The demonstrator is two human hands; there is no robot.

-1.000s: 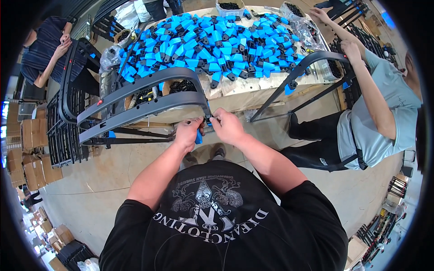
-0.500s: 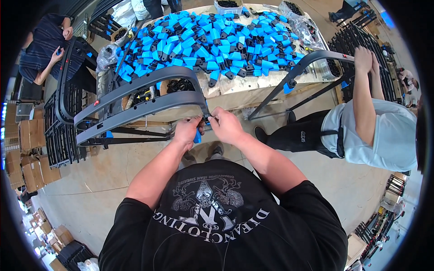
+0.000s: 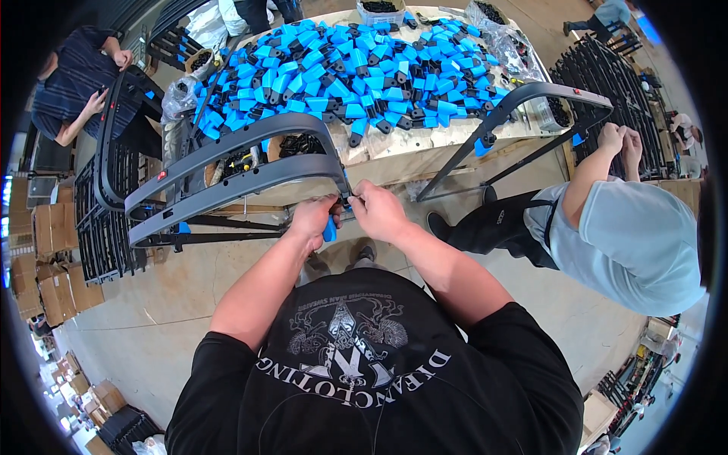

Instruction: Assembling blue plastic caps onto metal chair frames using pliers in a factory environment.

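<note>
A black curved metal frame (image 3: pixel 250 177) with two rounded bars stands in front of me, its near right corner between my hands. My left hand (image 3: pixel 311 220) is closed at that corner, and a blue plastic piece (image 3: pixel 330 229) hangs out of it, pointing down. On the right side of the same corner, my right hand (image 3: pixel 378 211) has thumb and fingertips pinched against the frame. Anything small between those fingertips is hidden. Past the frame, a big heap of blue and black plastic pieces (image 3: pixel 356 72) covers much of the worktable (image 3: pixel 394 155).
A similar frame (image 3: pixel 493 125) stands to the right, beside a co-worker in a light shirt (image 3: pixel 614 235). Another co-worker (image 3: pixel 80 83) is at a frame (image 3: pixel 106 152) on the left. Tubs of small black parts (image 3: pixel 299 145) sit around the table. Cardboard boxes (image 3: pixel 57 250) are stacked far left.
My hands stay at the frame's corner almost unmoved. The right-hand co-worker has lowered both hands off the frame beside them and leaned nearer. The left-hand co-worker's hands have shifted slightly.
</note>
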